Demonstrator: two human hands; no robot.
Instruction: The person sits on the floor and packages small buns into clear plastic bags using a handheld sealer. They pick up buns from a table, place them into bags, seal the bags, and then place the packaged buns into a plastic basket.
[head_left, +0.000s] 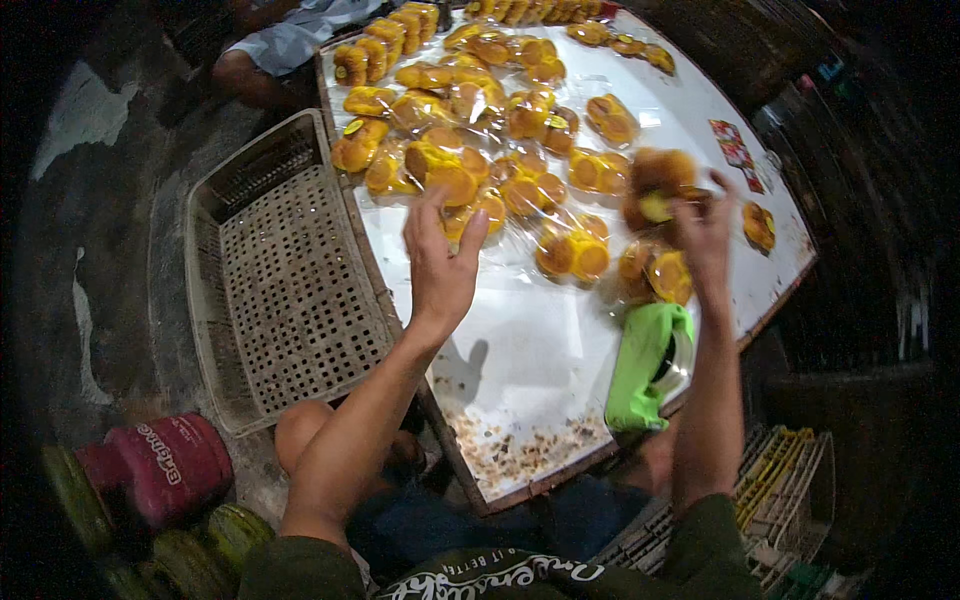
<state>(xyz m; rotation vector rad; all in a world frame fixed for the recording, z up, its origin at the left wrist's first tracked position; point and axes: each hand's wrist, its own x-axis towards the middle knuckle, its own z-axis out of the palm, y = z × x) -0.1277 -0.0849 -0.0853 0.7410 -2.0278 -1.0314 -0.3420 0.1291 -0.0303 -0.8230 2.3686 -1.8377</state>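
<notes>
My left hand (442, 262) reaches over the white tabletop (517, 322) with thumb and fingers spread. Its fingertips are at a clear-bagged pack of golden bread rolls (454, 169); I cannot tell whether they touch it. On the right, my right hand (705, 232) is blurred and grips another bagged pack of rolls (660, 180) bearing a yellow sticker. Below that hand lies one more bagged pack (656, 274). A bright green tape dispenser (637, 367) with a tape roll stands near the table's front right edge, beside my right forearm.
Several bagged rolls (420, 109) cover the table's far half. Red printed packets (735, 154) lie at the right. A perforated plastic crate (300, 285) adjoins the left edge. Gas cylinders (169, 465) stand lower left, a rack (780, 480) lower right. Another person's leg (251, 75) is upper left.
</notes>
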